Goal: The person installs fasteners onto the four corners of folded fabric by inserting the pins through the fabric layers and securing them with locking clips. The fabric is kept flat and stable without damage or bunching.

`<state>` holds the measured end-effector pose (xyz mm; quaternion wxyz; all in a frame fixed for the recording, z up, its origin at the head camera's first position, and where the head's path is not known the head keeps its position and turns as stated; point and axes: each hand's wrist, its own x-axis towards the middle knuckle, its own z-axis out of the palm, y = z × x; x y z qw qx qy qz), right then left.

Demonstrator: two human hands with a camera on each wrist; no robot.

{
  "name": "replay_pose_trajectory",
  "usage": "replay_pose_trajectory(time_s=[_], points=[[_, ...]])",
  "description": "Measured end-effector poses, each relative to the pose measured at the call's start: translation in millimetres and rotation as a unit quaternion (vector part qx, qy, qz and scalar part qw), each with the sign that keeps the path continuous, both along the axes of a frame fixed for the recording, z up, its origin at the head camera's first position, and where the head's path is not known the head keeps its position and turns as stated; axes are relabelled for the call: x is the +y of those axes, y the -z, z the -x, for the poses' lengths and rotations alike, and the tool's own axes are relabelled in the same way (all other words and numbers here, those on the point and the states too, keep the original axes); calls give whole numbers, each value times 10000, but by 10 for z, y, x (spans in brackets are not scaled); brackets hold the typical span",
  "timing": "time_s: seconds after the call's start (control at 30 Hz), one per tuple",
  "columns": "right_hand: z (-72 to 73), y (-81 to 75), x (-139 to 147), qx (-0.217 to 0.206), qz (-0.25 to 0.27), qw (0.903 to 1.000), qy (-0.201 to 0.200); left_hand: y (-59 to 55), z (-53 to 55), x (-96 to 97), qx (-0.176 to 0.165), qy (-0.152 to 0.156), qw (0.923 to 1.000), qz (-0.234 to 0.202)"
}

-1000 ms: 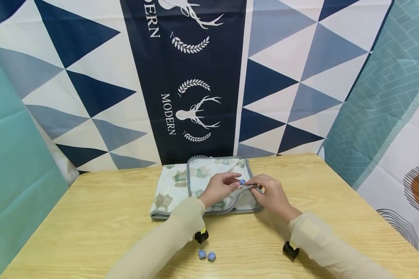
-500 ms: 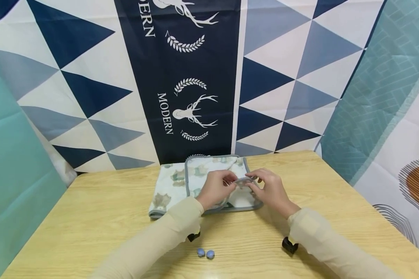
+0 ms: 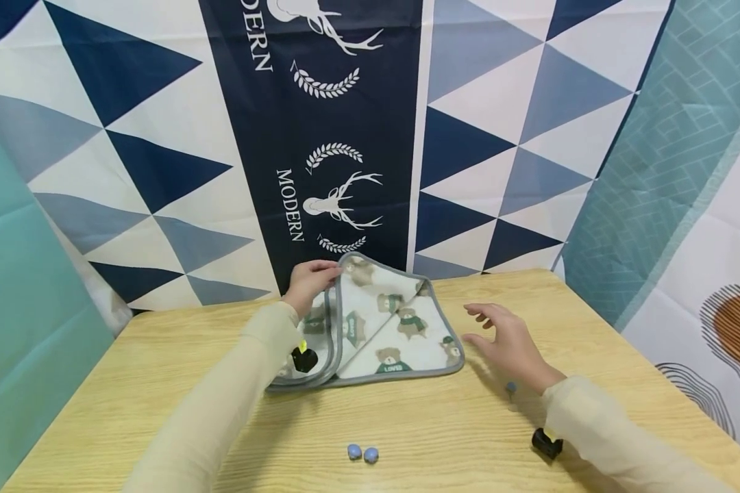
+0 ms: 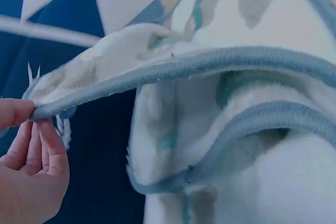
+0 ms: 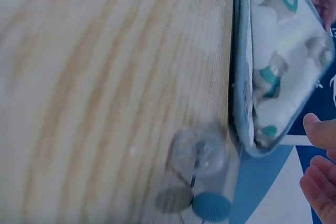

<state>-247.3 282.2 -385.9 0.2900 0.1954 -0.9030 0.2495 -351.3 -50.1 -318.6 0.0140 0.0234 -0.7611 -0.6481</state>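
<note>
While the left hand [image 3: 311,281] pinches the blanket [image 3: 376,332], apparently lifting a layer, the right hand [image 3: 514,346], fingers apart, hangs to its right; continuing likely needs steady pinching.

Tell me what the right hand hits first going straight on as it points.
The right hand would likely meet the blanket first, at its right side; depth is unclear, so it might pass above.

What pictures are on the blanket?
The white blanket has brown bears, some wearing green; best in the head view.
</note>
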Motion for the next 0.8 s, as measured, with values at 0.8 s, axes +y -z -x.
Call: replay_pose_trajectory(time_s=[0.8], points=[[-163, -20, 279, -429, -368, 9984, 102, 294, -119, 204, 127, 126, 9867, 1618]])
